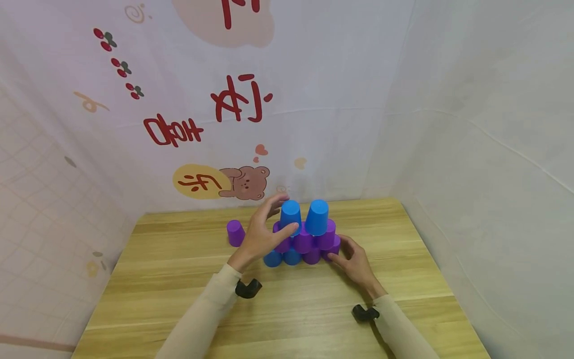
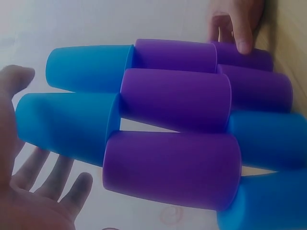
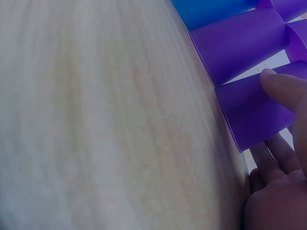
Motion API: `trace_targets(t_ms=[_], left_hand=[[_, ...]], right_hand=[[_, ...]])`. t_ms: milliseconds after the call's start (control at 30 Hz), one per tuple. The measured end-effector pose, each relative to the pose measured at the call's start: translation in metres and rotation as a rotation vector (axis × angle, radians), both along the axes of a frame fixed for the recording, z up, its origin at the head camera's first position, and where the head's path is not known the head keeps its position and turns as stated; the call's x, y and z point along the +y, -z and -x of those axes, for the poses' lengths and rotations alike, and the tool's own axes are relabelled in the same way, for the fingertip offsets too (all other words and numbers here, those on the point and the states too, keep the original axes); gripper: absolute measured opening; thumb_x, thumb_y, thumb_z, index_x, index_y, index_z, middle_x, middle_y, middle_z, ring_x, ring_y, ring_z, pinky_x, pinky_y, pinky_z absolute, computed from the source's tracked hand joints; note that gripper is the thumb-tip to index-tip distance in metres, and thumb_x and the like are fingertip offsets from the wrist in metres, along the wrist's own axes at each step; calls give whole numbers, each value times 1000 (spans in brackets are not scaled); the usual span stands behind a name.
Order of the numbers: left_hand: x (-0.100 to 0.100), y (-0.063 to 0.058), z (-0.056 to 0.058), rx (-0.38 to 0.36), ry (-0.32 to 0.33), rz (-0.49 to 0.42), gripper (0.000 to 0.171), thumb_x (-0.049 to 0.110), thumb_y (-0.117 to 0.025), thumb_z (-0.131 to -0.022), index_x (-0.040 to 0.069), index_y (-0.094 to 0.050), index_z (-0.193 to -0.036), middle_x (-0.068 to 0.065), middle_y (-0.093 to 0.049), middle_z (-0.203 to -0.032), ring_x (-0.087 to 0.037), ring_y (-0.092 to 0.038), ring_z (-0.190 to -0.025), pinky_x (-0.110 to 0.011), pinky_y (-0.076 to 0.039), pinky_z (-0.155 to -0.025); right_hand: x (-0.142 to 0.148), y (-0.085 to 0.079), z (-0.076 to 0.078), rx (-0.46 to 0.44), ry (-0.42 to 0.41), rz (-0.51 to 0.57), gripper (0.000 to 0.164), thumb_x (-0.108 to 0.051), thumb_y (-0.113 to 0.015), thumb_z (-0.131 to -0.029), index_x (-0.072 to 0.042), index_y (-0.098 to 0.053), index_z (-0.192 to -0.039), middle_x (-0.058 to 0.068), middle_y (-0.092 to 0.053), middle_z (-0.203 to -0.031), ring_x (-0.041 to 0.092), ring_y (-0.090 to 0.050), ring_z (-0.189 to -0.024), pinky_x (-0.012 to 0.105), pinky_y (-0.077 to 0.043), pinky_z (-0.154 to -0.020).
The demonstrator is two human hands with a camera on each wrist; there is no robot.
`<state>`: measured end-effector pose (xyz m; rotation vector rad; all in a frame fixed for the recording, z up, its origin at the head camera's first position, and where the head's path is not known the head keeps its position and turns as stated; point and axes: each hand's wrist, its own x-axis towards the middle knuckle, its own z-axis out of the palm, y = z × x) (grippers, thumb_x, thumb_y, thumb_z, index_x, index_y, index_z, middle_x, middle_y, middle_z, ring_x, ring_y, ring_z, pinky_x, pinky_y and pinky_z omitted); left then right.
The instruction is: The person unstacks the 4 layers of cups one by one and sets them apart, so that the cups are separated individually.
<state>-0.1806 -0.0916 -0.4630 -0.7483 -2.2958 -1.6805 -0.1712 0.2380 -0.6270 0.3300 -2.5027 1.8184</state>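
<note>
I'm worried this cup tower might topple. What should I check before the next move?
1. Bottom row complete: ok, four across.
2. Middle row resting on it: ok, three across.
3. Top left blue cup and top right blue cup wide end down: ok.
4. Right hand holding bottom right purple cup: ok.
5. Left hand off top left blue cup: cannot tell, fingers partly hidden.
6. Loose purple cup stacked: not ok, standing apart.

Only writing I can spot is big red lettering on the white wall cloth, and I can't read it for sure. There's one red character (image 1: 227, 15) cut off at the top edge on a peach blob, another (image 1: 232, 97) upper centre, some red lettering (image 1: 169, 131) left of centre, plus one in a yellow oval (image 1: 181, 183) beside a cartoon bear (image 1: 251, 184).
</note>
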Motion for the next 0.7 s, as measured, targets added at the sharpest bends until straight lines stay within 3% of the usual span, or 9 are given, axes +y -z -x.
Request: trace_targets(t_ms=[467,700], left_hand=[[2,4,2,-10,-9,-1,59,16,-81,-103,15,-59,-158,-13,-68,-156,-39,-72,-140,-64,-60,-119],[2,3,2,-14,-9,-7,59,15,-81,-103,6,-59,-157,-13,-69,-154,-37,-72,-139,-58,-63,-117]], right_hand=[[0,-4,1,-25,-6,13,64,-9,-89,-97,-8,-62,-155,19,-66,-161,42,-53,-160,3,-39,-121],[-1,-4,0,-25,-2,12,64,-10,-89,-97,-8,-62,-155,18,-66,-161,41,-53,-160,3,-39,-120]])
